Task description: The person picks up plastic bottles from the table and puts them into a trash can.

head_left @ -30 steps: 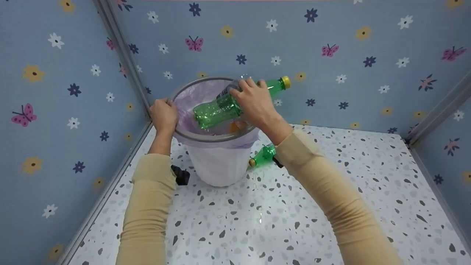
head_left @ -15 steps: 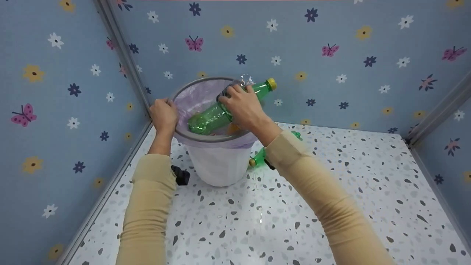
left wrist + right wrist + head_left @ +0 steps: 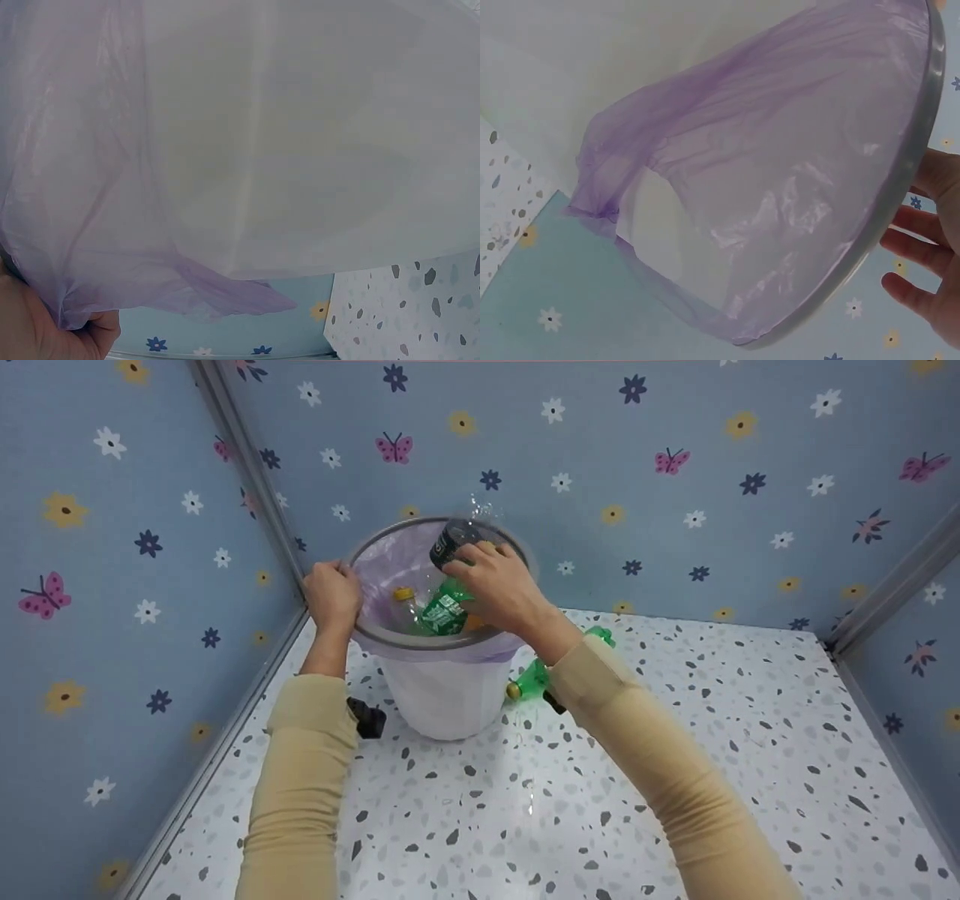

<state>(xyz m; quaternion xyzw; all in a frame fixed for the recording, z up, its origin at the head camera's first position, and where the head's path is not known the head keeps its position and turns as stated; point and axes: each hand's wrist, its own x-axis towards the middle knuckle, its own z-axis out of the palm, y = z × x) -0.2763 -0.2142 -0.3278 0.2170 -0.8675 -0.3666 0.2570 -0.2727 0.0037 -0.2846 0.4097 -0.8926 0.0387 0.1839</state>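
Note:
A white trash can [image 3: 442,697] with a grey rim stands on the floor, lined with a thin purple bag [image 3: 97,187]. My left hand [image 3: 332,592] grips the can's left rim through the bag, fingers curled. Over the right part of the opening is my right hand [image 3: 499,589]; in the right wrist view its fingers [image 3: 911,292] are loosely spread beside the rim. Beneath it, a green plastic bottle [image 3: 445,613] lies in the can, partly hidden. A clear bottle with a dark label [image 3: 452,540] leans at the back rim. A yellow cap [image 3: 405,594] shows at the can's left inside.
Another green bottle [image 3: 531,681] with a yellow cap lies on the speckled floor [image 3: 480,825] right of the can, partly behind the right sleeve. Blue flowered walls [image 3: 600,450] stand close behind and to the left. Black wrist devices [image 3: 367,718] sit under the forearms.
The green bottle has slid out of my right hand's hold, down into the can. The right hand has moved slightly left and its fingers have loosened. My left hand stays put.

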